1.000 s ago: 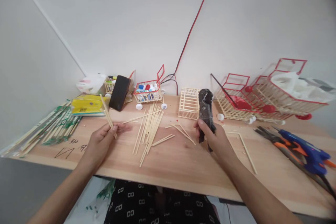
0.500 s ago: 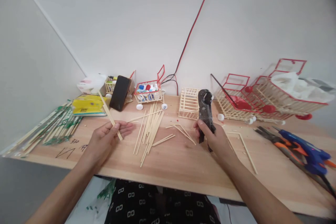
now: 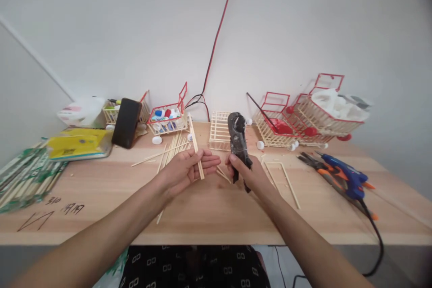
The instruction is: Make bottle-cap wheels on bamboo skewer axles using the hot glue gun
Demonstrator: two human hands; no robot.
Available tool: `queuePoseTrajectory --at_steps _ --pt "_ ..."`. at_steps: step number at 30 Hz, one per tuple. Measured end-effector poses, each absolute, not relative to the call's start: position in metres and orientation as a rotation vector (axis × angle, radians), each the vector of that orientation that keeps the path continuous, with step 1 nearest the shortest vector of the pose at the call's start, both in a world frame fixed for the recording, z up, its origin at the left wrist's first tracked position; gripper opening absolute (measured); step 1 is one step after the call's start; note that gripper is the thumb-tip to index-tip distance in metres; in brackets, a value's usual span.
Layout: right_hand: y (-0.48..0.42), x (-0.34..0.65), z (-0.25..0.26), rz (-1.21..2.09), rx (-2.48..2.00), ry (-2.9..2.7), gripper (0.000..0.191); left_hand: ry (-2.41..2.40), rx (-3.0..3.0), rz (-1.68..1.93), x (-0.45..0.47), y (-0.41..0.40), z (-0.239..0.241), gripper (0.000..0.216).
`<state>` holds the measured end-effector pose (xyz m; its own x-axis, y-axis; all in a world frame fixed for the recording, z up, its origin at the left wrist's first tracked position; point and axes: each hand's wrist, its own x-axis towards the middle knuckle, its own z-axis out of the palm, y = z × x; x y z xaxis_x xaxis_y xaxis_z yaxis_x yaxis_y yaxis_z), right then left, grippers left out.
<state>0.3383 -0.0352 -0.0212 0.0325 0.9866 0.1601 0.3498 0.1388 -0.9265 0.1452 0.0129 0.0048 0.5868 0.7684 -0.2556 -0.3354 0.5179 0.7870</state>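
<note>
- Left hand [image 3: 184, 168]: centre of the frame, forearm rising from lower left; palm partly turned up, thumb clamped over thin sticks [image 3: 196, 146], fingers extended towards the right.
- Right hand [image 3: 251, 173]: just right of centre, forearm from lower right; wrapped around the handles of a black hand tool [image 3: 238, 137], its rounded head pointing up. Hands near each other, apart.
- Held sticks: centre of the frame, pale, straight, slender, slanting with upper ends to the left; exact count unclear.
- Tool: dark, scuffed-looking body, round part near the top.
- Loose sticks [image 3: 168, 153]: left of centre, same pale wood, partly behind left hand and forearm.
- Stick crate [image 3: 219, 131]: behind the tool, slatted, box-shaped.
- Desk [image 3: 216, 222]: light wood, visible grain.
</note>
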Motion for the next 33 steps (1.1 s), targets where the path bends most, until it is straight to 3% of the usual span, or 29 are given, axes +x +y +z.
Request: queuePoseTrajectory --at_steps 6,14,22,28,33 --pt "-0.038 0.334 -0.018 0.586 -1.426 -1.704 0.031 0.643 0.639 0.798 0.170 0.021 0.009 0.022" --pt "-0.039 0.331 -0.016 0.421 -1.526 -1.767 0.035 0.665 0.587 0.847 0.181 0.021 -0.008 0.017" --pt "-0.038 0.326 -0.019 0.426 -1.594 -1.731 0.032 0.685 0.528 0.864 0.180 0.016 -0.005 0.022" --pt "-0.039 0.326 -0.015 0.419 -1.581 -1.752 0.031 0.645 0.726 0.813 0.164 0.026 -0.004 0.013" --pt "-0.039 0.337 -0.017 0.752 -1.494 -1.642 0.042 0.706 1.096 0.638 0.130 0.028 0.004 0.021"
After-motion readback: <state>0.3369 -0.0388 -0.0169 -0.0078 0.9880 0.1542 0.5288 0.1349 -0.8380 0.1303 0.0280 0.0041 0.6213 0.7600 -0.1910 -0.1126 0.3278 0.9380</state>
